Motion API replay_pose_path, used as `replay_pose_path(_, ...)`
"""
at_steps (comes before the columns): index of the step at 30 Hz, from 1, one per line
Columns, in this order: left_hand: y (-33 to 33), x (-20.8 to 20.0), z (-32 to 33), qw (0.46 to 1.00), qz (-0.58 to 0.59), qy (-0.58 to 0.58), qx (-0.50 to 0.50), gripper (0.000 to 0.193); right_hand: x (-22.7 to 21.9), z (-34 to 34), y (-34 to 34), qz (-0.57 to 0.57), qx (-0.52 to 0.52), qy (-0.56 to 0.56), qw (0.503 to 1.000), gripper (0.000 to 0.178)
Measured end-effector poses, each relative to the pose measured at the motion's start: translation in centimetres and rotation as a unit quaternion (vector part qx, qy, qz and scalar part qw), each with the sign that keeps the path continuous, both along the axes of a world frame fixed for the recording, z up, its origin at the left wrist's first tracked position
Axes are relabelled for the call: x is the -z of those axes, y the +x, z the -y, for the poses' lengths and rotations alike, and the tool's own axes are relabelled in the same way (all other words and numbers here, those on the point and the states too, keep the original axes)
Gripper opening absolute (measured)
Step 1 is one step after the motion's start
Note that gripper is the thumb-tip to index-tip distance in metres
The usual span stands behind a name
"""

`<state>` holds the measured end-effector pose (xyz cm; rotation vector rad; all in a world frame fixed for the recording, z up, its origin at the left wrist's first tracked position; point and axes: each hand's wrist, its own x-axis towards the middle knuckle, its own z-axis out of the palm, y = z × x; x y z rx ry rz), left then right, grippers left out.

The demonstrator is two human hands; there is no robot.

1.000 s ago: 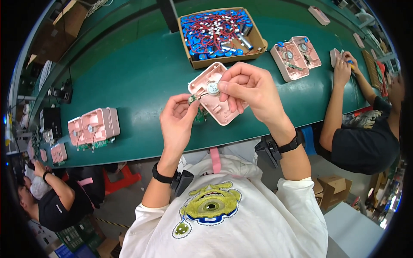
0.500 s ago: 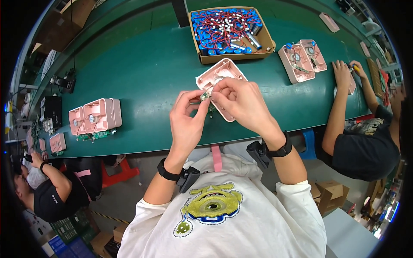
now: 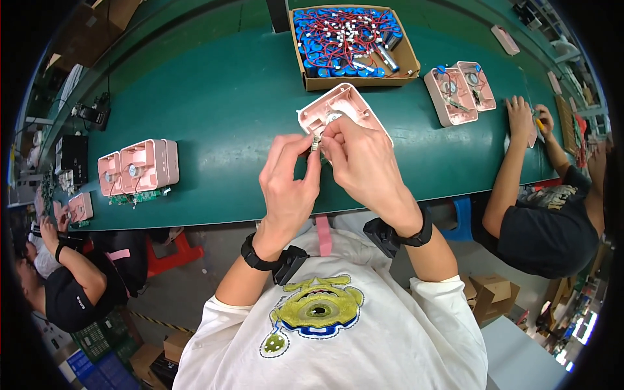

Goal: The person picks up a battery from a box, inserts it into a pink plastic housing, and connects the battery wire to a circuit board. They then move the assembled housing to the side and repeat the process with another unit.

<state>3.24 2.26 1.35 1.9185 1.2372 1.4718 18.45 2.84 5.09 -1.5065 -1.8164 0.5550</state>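
Observation:
Above the near part of the bench, my left hand (image 3: 286,179) pinches a small circuit board (image 3: 315,143) between thumb and fingertips, its pale edge showing. My right hand (image 3: 370,162) is closed with its fingertips right beside the board; whatever it pinches there is too small and covered to make out. Just behind both hands lies an open pink plastic housing (image 3: 356,97), with a round whitish part inside, partly covered by my right hand. A little green shows below my fingertips.
Beyond the housing stands a cardboard box (image 3: 364,82) of blue cylindrical batteries with red wires. More pink housings sit at left (image 3: 146,156) and right (image 3: 448,107), with green boards below the left ones. Co-workers' hands (image 3: 520,120) work on both sides of the green bench (image 3: 221,130).
The small board has turned in my left fingertips, now edge-up. My hands have shifted slightly, and my right fingers stay close to it. The whole view has shifted a little.

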Motion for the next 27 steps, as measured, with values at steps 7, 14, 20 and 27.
replay_pose_path(7, -0.2, -0.3, -0.2, 0.999, 0.018, -0.037, 0.027, 0.021, 0.3, 0.3, -0.6, -0.008, 0.015, 0.019, 1.0, 0.004)
replay_pose_path(14, -0.3, -0.4, -0.9, 0.997, 0.041, -0.05, 0.04, 0.019, 0.2, -0.2, -0.2, 0.007, 0.002, 0.019, 1.0, 0.005)
replay_pose_path(20, -0.3, 0.0, -0.7, 0.996, 0.041, -0.051, 0.062, 0.019, -0.6, 0.1, 0.2, 0.014, -0.003, -0.017, 1.0, 0.006)
replay_pose_path(27, -2.3, -0.2, -2.1, 0.985, 0.065, -0.149, 0.062, 0.015, -3.8, -4.6, 7.7, 0.117, 0.049, 0.113, 0.985, 0.018)
